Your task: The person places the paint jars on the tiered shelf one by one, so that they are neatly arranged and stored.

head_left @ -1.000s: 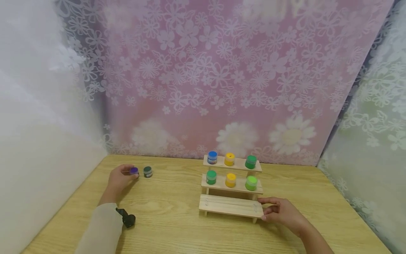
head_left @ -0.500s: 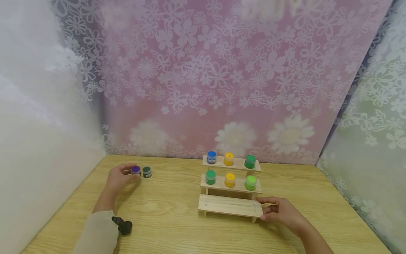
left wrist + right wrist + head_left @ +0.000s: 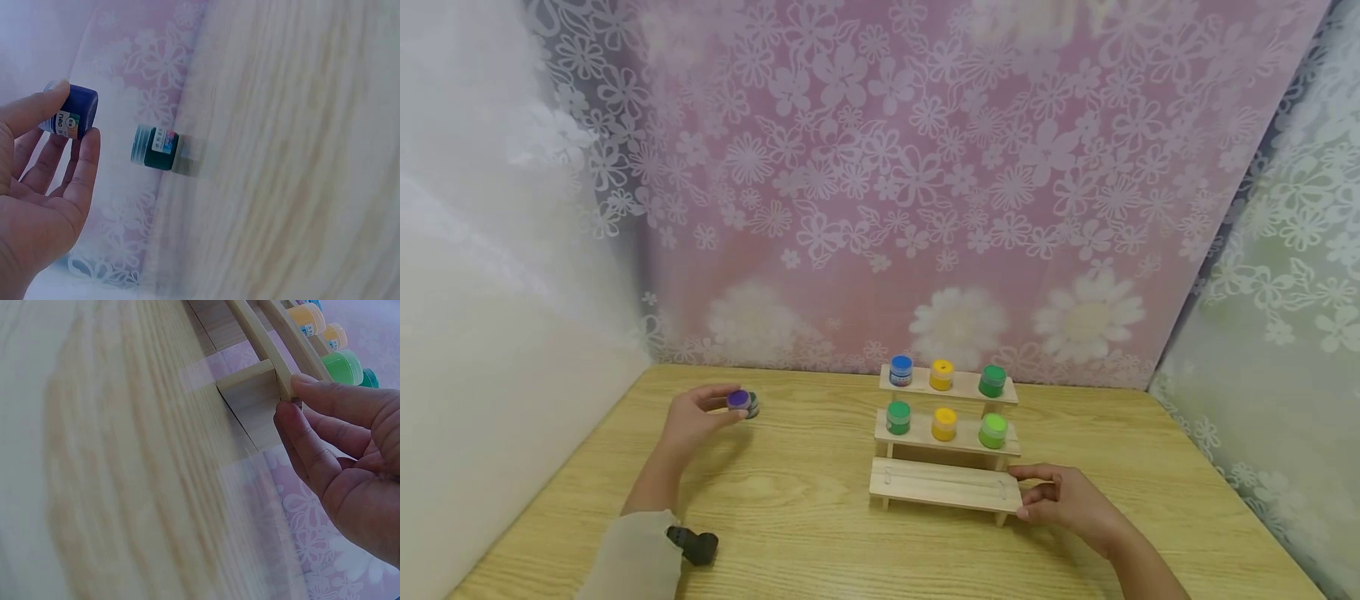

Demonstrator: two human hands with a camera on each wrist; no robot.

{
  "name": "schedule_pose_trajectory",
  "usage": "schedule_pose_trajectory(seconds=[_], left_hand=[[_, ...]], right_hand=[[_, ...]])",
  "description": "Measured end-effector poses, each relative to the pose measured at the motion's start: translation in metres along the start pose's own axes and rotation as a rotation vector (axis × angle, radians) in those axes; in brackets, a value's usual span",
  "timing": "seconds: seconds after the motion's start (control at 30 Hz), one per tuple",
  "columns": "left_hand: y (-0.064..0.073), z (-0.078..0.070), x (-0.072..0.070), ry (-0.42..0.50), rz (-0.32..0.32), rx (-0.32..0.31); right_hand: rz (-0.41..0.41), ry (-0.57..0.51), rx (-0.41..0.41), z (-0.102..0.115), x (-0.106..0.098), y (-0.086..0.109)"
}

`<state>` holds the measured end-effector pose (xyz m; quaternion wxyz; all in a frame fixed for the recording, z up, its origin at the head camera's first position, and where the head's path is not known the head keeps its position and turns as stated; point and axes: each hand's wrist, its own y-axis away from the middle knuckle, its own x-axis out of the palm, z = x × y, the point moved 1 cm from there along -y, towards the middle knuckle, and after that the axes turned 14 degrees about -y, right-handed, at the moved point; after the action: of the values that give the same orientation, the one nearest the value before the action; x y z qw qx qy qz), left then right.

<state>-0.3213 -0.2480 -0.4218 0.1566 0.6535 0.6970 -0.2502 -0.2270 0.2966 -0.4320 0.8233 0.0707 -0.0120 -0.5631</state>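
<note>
My left hand [image 3: 694, 419] pinches a small purple paint jar [image 3: 80, 111] between thumb and fingers, lifted off the table in the left wrist view. A dark green paint jar [image 3: 161, 149] stands on the table just beyond it; in the head view the purple jar partly covers it. My right hand [image 3: 1066, 506] grips the right end of the lowest step of a three-tier wooden rack [image 3: 946, 485], thumb and fingers at the board's edge in the right wrist view. That lowest step is bare.
On the rack's top step stand a blue jar [image 3: 901, 371], a yellow jar [image 3: 942, 375] and a green jar [image 3: 992, 381]. The middle step bears a green jar [image 3: 898, 417], a yellow jar [image 3: 944, 423] and a light green jar [image 3: 993, 431]. A floral curtain [image 3: 850, 208] hangs behind the table.
My left hand has moved right with the purple jar, which now overlaps the dark green jar in the head view. The right hand stays at the rack's lowest step.
</note>
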Motion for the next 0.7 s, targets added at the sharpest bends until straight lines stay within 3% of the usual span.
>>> schedule_pose_trajectory(seconds=[0.2, 0.53, 0.7], left_hand=[[0.007, -0.013, 0.007, 0.004, 0.017, 0.043], [0.02, -0.039, 0.019, -0.008, 0.048, 0.165], [0.025, -0.052, 0.025, 0.002, 0.072, 0.191]], right_hand=[[-0.009, 0.006, 0.001, -0.001, -0.001, -0.001], [-0.005, 0.016, -0.009, 0.002, 0.001, 0.0], [-0.006, 0.013, -0.007, 0.003, 0.002, 0.002]])
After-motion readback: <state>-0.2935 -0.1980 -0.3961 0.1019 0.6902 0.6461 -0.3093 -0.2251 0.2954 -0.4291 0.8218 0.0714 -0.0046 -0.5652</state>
